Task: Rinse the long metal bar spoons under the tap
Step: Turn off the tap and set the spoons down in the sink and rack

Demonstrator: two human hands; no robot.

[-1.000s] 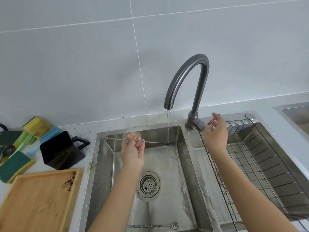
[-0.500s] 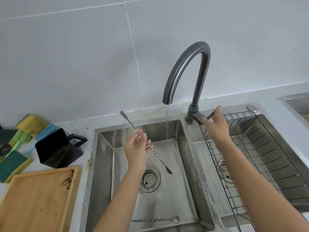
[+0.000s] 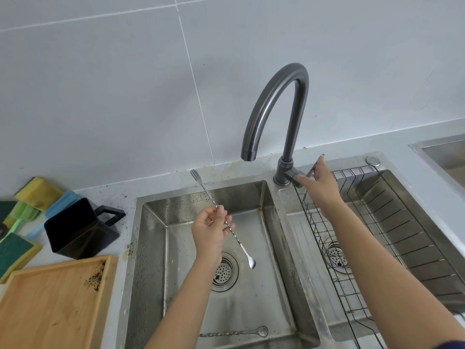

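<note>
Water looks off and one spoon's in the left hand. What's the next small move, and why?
Probably set the held spoon in the wire rack: no stream shows at the tap, the right hand is on its lever, and a second spoon lies unrinsed in the sink.

Probably a home kitchen: steel double sink, tiled wall, sponges.

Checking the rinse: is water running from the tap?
No, nothing falls from the tap, and the right hand is on its lever.
</note>
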